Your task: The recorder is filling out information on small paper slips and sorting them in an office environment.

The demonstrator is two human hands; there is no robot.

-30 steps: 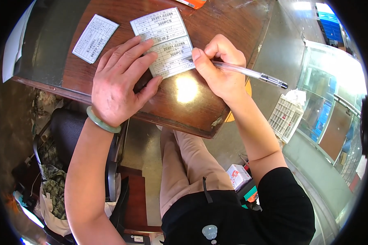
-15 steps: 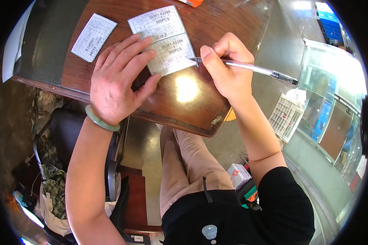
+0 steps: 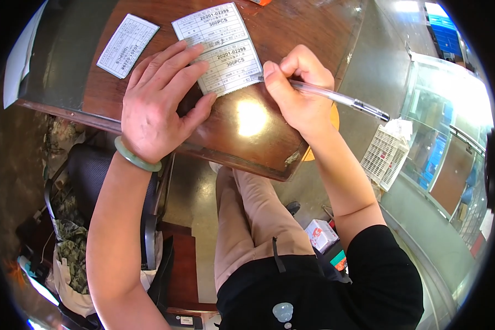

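Note:
Two joined white printed labels lie on the dark reddish-brown wooden table. My left hand, a pale green bangle at its wrist, rests flat with the fingers spread, its fingertips on the labels' left edge. My right hand is closed around a clear pen with a black cap end. The pen's tip is at the right edge of the lower label, partly hidden by my fingers. A separate white printed label stack lies to the left, beyond my left hand.
A black chair with camouflage cloth stands below the table's left edge. On the floor at right sits a white plastic crate, near a glass partition. A white-and-red box is beside my legs.
The pen and my right hand have shifted slightly left. The labels appear a little higher in view. A dark shoe now shows on the floor near my legs.

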